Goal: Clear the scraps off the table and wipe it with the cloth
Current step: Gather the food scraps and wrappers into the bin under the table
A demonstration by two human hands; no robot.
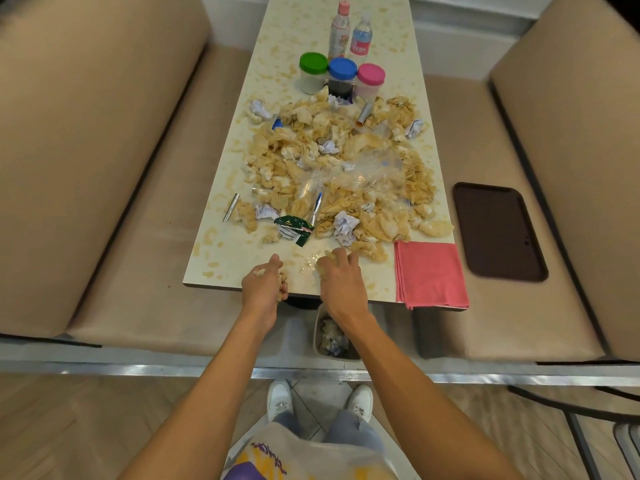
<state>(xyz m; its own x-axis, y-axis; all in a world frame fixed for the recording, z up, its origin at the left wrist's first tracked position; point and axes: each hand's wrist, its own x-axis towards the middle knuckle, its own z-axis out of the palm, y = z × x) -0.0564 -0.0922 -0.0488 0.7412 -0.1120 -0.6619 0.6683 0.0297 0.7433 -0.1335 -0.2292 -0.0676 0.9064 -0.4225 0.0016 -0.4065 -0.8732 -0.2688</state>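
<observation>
At the near edge of the long surface, I have both hands full: my left hand is curled tight around a fistful of crumbs, and my right hand is cupped over another clump of scraps, fingers bent down into them. I judge this as the clearing step, well short of done, since the main heap of chips, crumpled paper, foil wrappers and clear plastic covers the middle of the surface. A bin sits on the floor just below the near edge, between my forearms, already holding some rubbish; the next move, as I read it, calls for drawing both handfuls back over the edge and letting go above it. The pink cloth lies folded and flat at the near right corner, just beside the heap, its long axis running away from me along the surface's length, its near end overhanging the edge. Wiping waits.
</observation>
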